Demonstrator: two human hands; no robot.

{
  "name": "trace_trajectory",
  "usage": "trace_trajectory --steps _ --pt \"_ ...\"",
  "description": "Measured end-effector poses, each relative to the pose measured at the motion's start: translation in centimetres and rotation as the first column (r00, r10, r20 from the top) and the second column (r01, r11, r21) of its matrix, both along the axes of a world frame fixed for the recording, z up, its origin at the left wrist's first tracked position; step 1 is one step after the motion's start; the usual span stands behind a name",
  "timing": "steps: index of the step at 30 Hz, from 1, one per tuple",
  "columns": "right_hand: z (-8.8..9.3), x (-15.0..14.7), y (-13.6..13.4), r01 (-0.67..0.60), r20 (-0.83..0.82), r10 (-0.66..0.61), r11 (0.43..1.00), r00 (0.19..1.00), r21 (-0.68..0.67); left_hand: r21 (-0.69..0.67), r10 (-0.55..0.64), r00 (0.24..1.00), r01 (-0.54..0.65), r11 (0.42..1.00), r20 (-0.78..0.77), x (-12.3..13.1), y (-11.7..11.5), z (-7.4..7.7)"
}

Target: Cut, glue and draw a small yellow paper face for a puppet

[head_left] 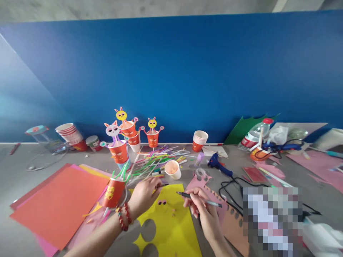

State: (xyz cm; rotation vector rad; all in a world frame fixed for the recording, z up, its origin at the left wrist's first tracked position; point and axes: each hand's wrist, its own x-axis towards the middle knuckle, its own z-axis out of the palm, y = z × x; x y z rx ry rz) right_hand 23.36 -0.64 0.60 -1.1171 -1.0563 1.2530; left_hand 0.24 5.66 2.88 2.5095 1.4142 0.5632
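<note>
My right hand (200, 204) is closed around a slim pen (199, 198) whose tip points left over a yellow paper sheet (174, 228). My left hand (146, 194), with a red bead bracelet on the wrist, rests on the sheet's top edge with its fingers curled and pinched near a dark thin object I cannot make out. Two small dark eye shapes (162, 202) lie on the yellow sheet between the hands. The sheet has round holes cut out of it.
An orange cup with green straws (114, 192) stands left of my left hand, on orange paper (57, 205). Loose straws (158, 159), a white cup (173, 169), finished animal cup figures (119, 146), cup stacks (199, 140), a blue glue gun (218, 165), tape and cables lie behind.
</note>
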Motion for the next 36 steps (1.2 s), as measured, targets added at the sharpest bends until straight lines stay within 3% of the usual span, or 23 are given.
trace_trajectory --steps 7,14,22,29,32,36 --pt "1.0 -0.9 -0.4 -0.049 0.035 0.049 0.999 0.998 -0.008 0.018 -0.182 0.977 0.181 0.983 0.115 0.9 -1.7 0.3" --pt "0.9 -0.4 -0.4 -0.002 0.063 0.002 1.0 0.998 0.009 -0.006 -0.192 0.97 0.195 0.981 0.152 0.9 -1.9 0.3" --pt "1.0 -1.4 -0.6 -0.086 0.008 0.086 0.996 0.996 0.004 0.003 -0.264 0.945 0.268 0.963 0.194 1.3 -2.6 1.1" --pt "1.6 -2.3 -0.2 -0.139 -0.07 0.136 0.989 0.988 -0.045 -0.016 -0.328 0.922 0.338 0.941 0.205 0.6 -1.3 2.8" --pt "1.8 -2.6 -0.1 -0.09 -0.096 0.085 0.995 0.992 -0.043 -0.034 -0.365 0.906 0.38 0.924 0.214 0.6 -1.8 3.6" --pt "1.9 -3.2 -0.1 0.032 -0.017 -0.033 0.998 0.999 -0.053 -0.025 -0.326 0.917 0.341 0.94 0.229 1.0 -3.3 3.8"
